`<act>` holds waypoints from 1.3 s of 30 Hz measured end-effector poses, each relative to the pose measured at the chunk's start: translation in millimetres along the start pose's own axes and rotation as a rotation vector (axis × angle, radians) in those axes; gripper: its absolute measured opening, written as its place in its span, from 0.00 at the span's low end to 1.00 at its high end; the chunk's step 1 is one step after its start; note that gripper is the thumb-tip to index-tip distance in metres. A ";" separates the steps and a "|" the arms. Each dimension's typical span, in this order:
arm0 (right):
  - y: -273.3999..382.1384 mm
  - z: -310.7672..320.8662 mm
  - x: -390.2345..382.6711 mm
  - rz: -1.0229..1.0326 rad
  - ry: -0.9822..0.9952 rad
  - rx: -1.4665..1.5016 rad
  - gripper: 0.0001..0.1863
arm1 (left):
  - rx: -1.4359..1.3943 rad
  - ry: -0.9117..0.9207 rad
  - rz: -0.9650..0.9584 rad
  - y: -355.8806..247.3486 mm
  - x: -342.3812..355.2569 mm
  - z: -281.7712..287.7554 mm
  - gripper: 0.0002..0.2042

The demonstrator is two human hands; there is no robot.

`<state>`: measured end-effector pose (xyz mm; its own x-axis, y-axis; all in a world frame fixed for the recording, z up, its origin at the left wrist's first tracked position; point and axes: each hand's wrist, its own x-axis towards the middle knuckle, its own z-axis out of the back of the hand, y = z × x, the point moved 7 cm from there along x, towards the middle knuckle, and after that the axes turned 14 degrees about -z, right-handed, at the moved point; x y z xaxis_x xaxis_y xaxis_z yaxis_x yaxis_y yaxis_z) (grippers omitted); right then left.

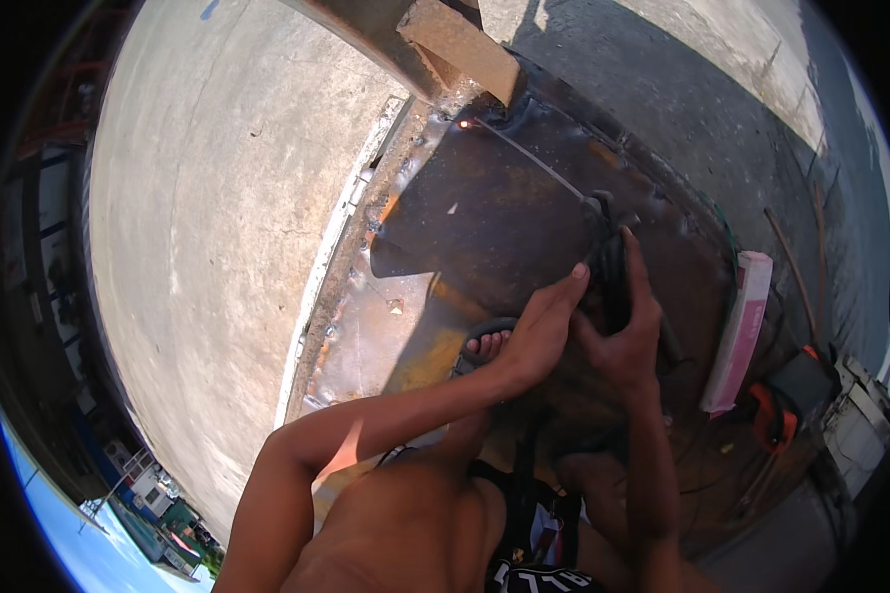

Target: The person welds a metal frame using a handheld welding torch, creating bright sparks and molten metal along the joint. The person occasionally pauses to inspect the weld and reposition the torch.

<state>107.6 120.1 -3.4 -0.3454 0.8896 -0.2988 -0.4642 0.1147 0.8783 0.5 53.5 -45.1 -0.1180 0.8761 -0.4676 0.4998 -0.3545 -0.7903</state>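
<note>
A dark welding electrode holder (613, 267) is between my two hands, over a brown steel plate (524, 217). My right hand (628, 341) grips it from the right, with its index finger stretched along the side. From the left my left hand (549, 331) presses against the holder, its fingers close together and partly hidden. A thin welding rod (534, 161) runs from the holder toward the upper left. Its tip glows orange at the plate, beside a rusty steel bar (465, 49). Weld beads and spatter line the plate's left edge.
At the right lies a long pink and white box (740, 336). Near it are a dark tool or case with orange parts (786, 405) and thin rods (796, 267). My sandalled foot (487, 346) rests on the plate. Concrete ground (227, 227) extends to the left.
</note>
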 end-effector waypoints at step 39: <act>-18.7 12.9 16.5 -0.016 0.025 0.013 0.50 | -0.110 -0.009 0.052 12.1 13.3 -5.2 0.24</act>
<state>121.1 138.3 -20.0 -0.3582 0.8764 -0.3220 -0.4591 0.1350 0.8780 9.4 62.5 -58.9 -0.0966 0.8543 -0.5107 0.5967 -0.3610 -0.7167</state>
